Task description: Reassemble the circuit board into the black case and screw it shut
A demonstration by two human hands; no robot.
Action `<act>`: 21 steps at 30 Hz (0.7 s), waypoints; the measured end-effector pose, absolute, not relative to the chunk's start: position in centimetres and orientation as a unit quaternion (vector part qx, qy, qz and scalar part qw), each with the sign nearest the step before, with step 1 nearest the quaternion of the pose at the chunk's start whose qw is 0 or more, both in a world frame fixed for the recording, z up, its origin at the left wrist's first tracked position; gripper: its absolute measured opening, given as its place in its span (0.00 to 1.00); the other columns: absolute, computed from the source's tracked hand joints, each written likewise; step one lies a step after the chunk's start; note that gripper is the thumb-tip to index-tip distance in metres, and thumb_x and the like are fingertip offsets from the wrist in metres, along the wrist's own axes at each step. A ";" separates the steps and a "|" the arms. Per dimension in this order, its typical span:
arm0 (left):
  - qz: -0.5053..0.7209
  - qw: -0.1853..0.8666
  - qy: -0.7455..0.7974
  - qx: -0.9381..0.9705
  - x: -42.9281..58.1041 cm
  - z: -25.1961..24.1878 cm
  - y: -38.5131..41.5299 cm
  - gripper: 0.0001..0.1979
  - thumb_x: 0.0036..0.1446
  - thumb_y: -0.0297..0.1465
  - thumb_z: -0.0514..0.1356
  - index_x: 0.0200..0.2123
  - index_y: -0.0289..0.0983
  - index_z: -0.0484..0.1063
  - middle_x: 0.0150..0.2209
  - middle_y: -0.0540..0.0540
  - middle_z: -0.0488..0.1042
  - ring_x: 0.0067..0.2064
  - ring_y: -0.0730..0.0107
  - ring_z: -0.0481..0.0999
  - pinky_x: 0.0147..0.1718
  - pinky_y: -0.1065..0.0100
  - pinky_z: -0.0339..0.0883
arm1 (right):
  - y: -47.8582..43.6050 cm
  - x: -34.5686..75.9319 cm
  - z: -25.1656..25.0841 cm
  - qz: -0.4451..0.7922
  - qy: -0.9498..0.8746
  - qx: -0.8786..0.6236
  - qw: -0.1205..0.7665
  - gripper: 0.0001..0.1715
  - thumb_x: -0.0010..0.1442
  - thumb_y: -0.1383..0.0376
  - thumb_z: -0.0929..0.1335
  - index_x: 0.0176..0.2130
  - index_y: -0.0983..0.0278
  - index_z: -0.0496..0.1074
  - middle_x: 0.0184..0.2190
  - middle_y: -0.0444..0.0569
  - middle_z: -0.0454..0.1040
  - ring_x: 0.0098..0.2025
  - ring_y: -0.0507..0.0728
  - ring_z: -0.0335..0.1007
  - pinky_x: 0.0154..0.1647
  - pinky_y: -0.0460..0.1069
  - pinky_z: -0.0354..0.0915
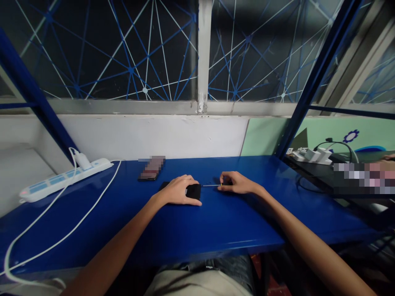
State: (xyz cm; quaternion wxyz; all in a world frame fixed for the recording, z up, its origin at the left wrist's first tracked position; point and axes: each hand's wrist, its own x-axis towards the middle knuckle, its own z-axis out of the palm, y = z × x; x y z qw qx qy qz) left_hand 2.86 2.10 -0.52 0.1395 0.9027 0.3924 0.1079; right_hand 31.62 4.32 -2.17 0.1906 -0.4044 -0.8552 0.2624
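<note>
L hand [182, 188] grasps a flat black box [194, 191] midway btwn front & back edges of the desk [225, 226]; R hand [237, 183] pinches a thin rod [211, 185], tip right beside the box. Phone [152, 167] w/ pixelated screen, text unreadable, lies nr back edge; power strip [66, 179] sits nr L edge.

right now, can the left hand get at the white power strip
Probably yes: only the white cable seems to cross the way to the power strip, but the left hand must likely let go of the black object first.
</note>
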 end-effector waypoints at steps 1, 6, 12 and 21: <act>0.107 0.140 0.395 0.902 2.8 -0.5 2.1 0.38 0.44 0.60 0.61 0.53 0.43 0.71 0.49 0.42 0.71 0.49 0.50 0.70 0.43 0.59 0.63 | 4.3 31.6 -2.1 0.265 -0.854 -0.404 0.195 0.16 0.58 0.53 0.68 0.36 0.64 0.68 0.22 0.41 0.67 0.23 0.50 0.57 0.25 0.45 0.51; 0.104 0.138 0.398 0.901 2.8 -0.5 2.1 0.39 0.43 0.61 0.61 0.53 0.44 0.71 0.49 0.42 0.71 0.49 0.50 0.70 0.44 0.60 0.63 | 4.5 31.9 -2.0 0.269 -0.852 -0.405 0.193 0.16 0.59 0.55 0.67 0.39 0.65 0.69 0.25 0.43 0.70 0.25 0.51 0.61 0.26 0.45 0.53; 0.102 0.139 0.394 0.903 2.8 -0.6 2.2 0.39 0.43 0.61 0.61 0.53 0.43 0.71 0.50 0.41 0.71 0.50 0.49 0.70 0.42 0.60 0.63 | 4.9 32.0 -2.3 0.233 -0.866 -0.419 0.144 0.18 0.53 0.52 0.71 0.29 0.65 0.72 0.22 0.42 0.68 0.24 0.50 0.59 0.25 0.46 0.51; 0.105 0.138 0.396 0.902 2.9 -0.5 2.2 0.38 0.43 0.61 0.61 0.52 0.43 0.71 0.48 0.43 0.71 0.49 0.52 0.70 0.43 0.60 0.63 | 4.7 31.5 -2.6 0.203 -0.863 -0.423 0.188 0.10 0.50 0.62 0.72 0.31 0.64 0.69 0.25 0.41 0.68 0.26 0.50 0.60 0.27 0.45 0.51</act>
